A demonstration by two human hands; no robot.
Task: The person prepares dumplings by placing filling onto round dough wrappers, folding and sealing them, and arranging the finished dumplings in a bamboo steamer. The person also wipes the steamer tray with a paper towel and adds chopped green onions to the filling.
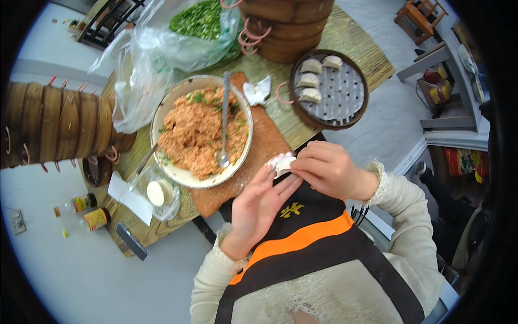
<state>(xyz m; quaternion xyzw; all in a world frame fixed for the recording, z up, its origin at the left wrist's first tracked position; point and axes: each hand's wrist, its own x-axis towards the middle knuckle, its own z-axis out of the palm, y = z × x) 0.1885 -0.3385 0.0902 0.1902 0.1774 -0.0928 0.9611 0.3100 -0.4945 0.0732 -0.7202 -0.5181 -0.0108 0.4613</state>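
A small white dough dumpling (pixel 284 166) is between my hands, over the black and orange apron. My left hand (pixel 259 202) supports it at floury fingertips, palm up. The fingers of my right hand (pixel 327 168) pinch its edge from the other side. An enamel bowl (pixel 247 152) of orange-pink minced filling (pixel 190 133) with green bits lies ahead on a brown board (pixel 263 129), a metal spoon (pixel 225 117) resting in it. Several folded dumplings (pixel 311 80) sit on the perforated liner of a round steamer tray (pixel 363 109). Round dough wrappers (pixel 159 192) lie stacked on a plastic bag by the bowl.
Tall bamboo steamer stacks stand at the left (pixel 60 121) and the far side (pixel 287 28). A plastic bag (pixel 162 48) holds chopped greens (pixel 198 20). A crumpled tissue (pixel 257 91) lies near the bowl. A phone (pixel 132 241) is at the table's near-left edge; bottles (pixel 97 219) stand beyond it.
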